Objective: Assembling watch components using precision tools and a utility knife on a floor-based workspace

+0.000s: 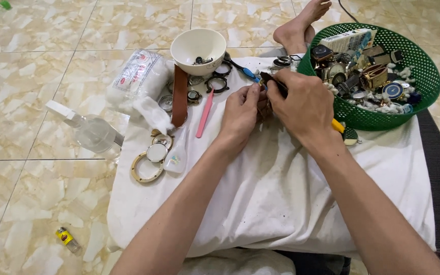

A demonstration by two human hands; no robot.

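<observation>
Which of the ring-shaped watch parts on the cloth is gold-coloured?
The large gold ring at the cloth's left edge, below the clear bottle. The rings beside the white bowl are dark.

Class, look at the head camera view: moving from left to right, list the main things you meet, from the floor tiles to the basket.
Small lighter → clear spray bottle → brown strap → pink stick → left hand → right hand → green basket.
</observation>
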